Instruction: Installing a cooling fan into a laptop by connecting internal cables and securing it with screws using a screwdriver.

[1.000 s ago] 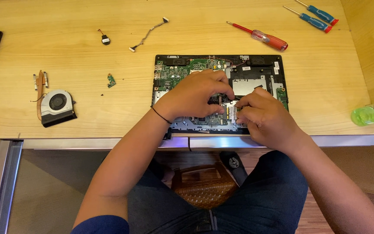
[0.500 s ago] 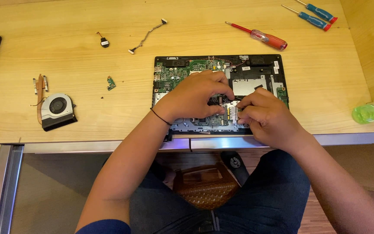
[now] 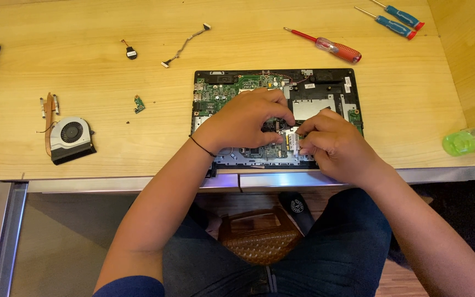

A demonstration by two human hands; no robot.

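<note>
**Both hands working inside an opened laptop base**

The opened laptop base (image 3: 276, 118) is lying near the front edge of the wooden table (image 3: 111, 71), green motherboard (image 3: 221, 93) exposed. The left hand (image 3: 246, 121) is curling over the middle of the board, fingers bunched together and pressing down. The right hand (image 3: 333, 146) is sitting just right of it, fingertips pinching at a small pale part (image 3: 291, 135) near the board's centre; it is looking like a card or connector, but the fingers are hiding most of it, so hard to say.

Progress, judging from the layout: teardown is looking well along. Already out and lying on the table: cooling fan with copper heat pipe (image 3: 67, 135) at far left, tiny green daughter board (image 3: 138, 103), coin cell on a lead (image 3: 131, 53), thin cable (image 3: 185, 45). Main board and speakers are still sitting in the shell.

Tools lying unused: red screwdriver (image 3: 331, 48), two blue-handled screwdrivers (image 3: 397, 19) at far right.

Labels: white rectangular sticker (image 3: 347, 83) on the shell's right end. A green-capped clear container (image 3: 465, 142) is lying at the right edge.
</note>
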